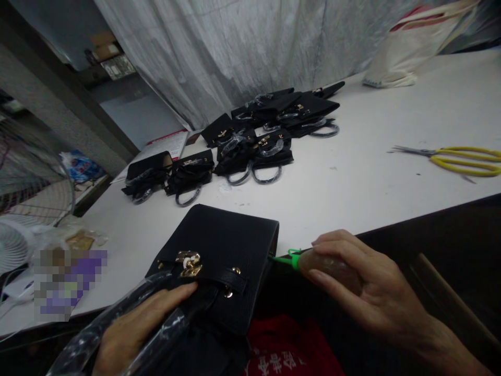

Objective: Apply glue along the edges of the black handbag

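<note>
A small black handbag [230, 230] with gold hardware is tilted at the table's front edge, its plastic-wrapped handles toward me. My left hand [144, 324] reaches between the handles and grips the bag near the gold clasp [190, 262], part of its fingers hidden. In my right hand [368, 282] is a squeeze bottle [331, 266] with a green nozzle [287, 259], wrapped by my fingers. The nozzle's tip is at the flap's right-hand edge; whether it touches the edge I cannot tell.
Several black handbags [270, 149] with wrapped handles lie across the white table [352, 172]. Yellow-handled scissors [462, 159] lie at the right, and a cloth bag [410, 49] stands behind. A white fan [15, 245] and a pixelated purple item [78, 282] are at the left.
</note>
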`<act>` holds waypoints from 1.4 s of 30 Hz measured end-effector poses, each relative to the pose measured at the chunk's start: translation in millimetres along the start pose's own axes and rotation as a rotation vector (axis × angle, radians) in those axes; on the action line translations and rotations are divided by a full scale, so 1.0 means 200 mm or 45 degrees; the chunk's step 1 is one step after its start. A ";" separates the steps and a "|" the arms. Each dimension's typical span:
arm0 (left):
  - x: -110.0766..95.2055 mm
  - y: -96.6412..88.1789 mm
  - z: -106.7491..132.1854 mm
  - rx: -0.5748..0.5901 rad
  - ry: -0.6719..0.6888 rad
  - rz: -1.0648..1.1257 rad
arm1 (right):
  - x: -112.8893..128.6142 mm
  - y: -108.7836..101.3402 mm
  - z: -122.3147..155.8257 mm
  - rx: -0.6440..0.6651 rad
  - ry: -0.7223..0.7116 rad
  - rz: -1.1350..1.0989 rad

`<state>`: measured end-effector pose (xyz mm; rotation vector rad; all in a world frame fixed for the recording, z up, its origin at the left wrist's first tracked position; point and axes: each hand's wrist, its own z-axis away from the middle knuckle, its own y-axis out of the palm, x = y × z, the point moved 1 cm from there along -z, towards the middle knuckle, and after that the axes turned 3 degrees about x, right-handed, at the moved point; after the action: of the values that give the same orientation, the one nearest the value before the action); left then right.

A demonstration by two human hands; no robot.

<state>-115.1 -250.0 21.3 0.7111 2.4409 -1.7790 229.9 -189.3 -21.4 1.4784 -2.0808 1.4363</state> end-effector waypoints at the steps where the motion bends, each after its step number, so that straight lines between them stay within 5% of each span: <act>1: 0.02 0.01 0.01 0.005 -0.005 0.009 | 0.00 0.00 0.00 0.033 0.018 -0.029; 9: 0.06 0.02 0.05 0.058 -0.030 0.082 | 0.01 -0.03 0.02 -0.136 0.143 -0.042; 15: -0.01 -0.01 0.01 0.032 0.000 0.066 | 0.05 0.01 0.02 0.026 0.006 -0.110; 42: -0.15 -0.04 -0.10 0.017 0.050 -0.095 | 0.07 0.00 0.07 0.064 -0.077 -0.019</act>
<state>-87.3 -243.5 43.6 0.6715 2.5154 -1.8258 227.9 -209.2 -19.8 1.5720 -2.0786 1.4663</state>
